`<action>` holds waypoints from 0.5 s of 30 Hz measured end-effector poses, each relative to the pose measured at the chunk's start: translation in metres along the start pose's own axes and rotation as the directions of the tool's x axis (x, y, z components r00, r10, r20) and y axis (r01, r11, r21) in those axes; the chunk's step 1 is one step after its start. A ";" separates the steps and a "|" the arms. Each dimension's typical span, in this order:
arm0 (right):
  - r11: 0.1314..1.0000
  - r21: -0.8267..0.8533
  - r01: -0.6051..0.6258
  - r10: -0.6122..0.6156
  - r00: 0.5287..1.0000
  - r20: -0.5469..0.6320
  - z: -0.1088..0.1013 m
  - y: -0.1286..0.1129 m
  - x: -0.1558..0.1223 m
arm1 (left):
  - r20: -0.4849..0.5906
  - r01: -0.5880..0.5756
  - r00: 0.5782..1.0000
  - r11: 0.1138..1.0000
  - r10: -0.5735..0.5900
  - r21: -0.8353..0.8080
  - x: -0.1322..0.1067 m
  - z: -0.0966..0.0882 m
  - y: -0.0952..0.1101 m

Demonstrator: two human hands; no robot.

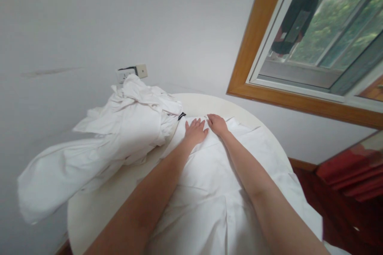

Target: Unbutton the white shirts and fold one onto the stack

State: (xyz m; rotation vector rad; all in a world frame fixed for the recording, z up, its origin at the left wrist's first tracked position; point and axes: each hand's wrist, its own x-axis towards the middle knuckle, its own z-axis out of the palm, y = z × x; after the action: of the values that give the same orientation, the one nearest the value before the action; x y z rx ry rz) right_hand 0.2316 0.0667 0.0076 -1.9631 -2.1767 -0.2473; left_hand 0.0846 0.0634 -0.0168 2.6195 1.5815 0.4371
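A white garment, whose exact kind I cannot make out, lies spread over a round cream table. My left hand rests palm down near its far edge, the fingers stretched out and slightly spread. Just to the right, my right hand has its fingers curled together at that same edge, closed on the cloth; the fingertips are partly hidden. A small black tag shows beyond the left hand. Long folds and a seam run down the cloth between my forearms.
A heap of white clothes stands on the table's left side and hangs over the edge. Behind it are wall sockets. The wall borders the table's far side, with a wood-framed window at right. Red fabric hangs at lower right.
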 end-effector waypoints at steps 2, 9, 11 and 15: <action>0.999 0.016 -0.032 0.031 0.998 0.060 0.007 0.004 0.001 | -0.001 0.007 1.000 1.000 -0.007 0.002 0.000 0.001 -0.001; 0.992 0.008 -0.124 0.119 0.966 0.231 0.010 0.006 0.007 | -0.021 -0.005 1.000 1.000 0.005 -0.004 0.000 0.002 0.000; 0.992 -0.024 -0.121 0.123 0.973 0.194 0.007 0.005 0.005 | -0.022 -0.002 1.000 1.000 0.002 -0.006 -0.001 0.001 0.000; 0.988 -0.006 -0.153 0.153 0.986 0.068 -0.004 0.020 -0.006 | -0.020 -0.002 1.000 1.000 0.001 -0.015 -0.001 0.000 0.001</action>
State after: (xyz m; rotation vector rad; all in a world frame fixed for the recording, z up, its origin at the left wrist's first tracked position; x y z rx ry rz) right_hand 0.2525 0.0621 0.0096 -2.1559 -2.0516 -0.1605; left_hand 0.0845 0.0621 -0.0168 2.6133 1.5758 0.4754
